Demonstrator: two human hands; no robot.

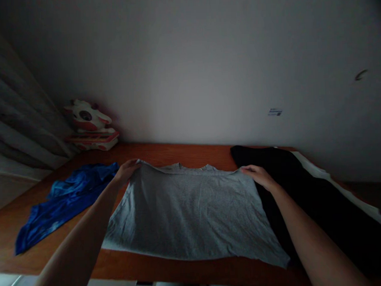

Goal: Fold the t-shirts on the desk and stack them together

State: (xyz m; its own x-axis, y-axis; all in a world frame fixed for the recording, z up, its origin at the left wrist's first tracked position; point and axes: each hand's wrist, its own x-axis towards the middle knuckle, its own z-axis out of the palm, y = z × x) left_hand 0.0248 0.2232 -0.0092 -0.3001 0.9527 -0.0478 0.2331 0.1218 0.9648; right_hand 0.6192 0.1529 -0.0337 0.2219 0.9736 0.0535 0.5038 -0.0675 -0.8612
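Observation:
A grey T-shirt (193, 214) is spread across the middle of the wooden table, its near edge close to the table's front. My left hand (127, 170) grips its far left corner with the fingers closed on the cloth. At the far right corner, my right hand (257, 174) pinches the fabric in the same way. Between the two hands the far edge runs nearly straight, with part of the neckline showing just beyond it. The fingertips are partly hidden by the cloth.
Crumpled blue clothing (67, 201) lies on the left of the table (165, 150). Black clothing (317, 193) covers the right side, with white cloth (313, 166) showing beyond it. A cow-shaped toy keyboard (91, 125) stands at the back left, beside a curtain (17, 120). A wall rises behind.

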